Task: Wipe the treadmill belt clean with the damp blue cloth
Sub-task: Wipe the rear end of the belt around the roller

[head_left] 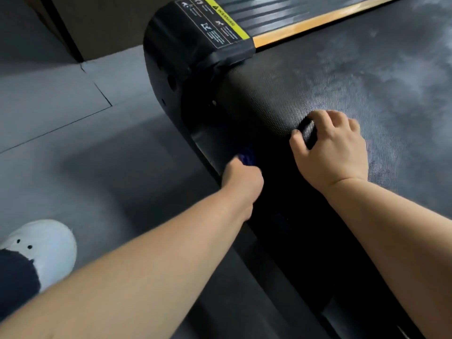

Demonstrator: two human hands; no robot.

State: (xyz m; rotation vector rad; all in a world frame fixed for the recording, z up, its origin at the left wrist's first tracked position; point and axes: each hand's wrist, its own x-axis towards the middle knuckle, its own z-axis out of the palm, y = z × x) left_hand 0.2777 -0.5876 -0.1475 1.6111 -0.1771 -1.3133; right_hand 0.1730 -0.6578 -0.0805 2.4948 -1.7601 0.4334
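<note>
The black textured treadmill belt (367, 77) fills the right side and curves down over the rear roller, with pale dusty smears on its top. My left hand (241, 178) reaches under the rear edge and grips the blue cloth (245, 157), of which only a small dark-blue bit shows in the shadow. My right hand (330, 148) rests on the belt at the roller curve, fingers curled, thumb and fingers pinching up a fold of the belt surface.
A black end cap (176, 57) with a yellow warning sticker (225, 20) covers the treadmill's rear left corner. An orange-edged side rail (318, 23) runs beyond it. Grey floor mats (73, 118) lie to the left, with my white shoe (44, 248) at bottom left.
</note>
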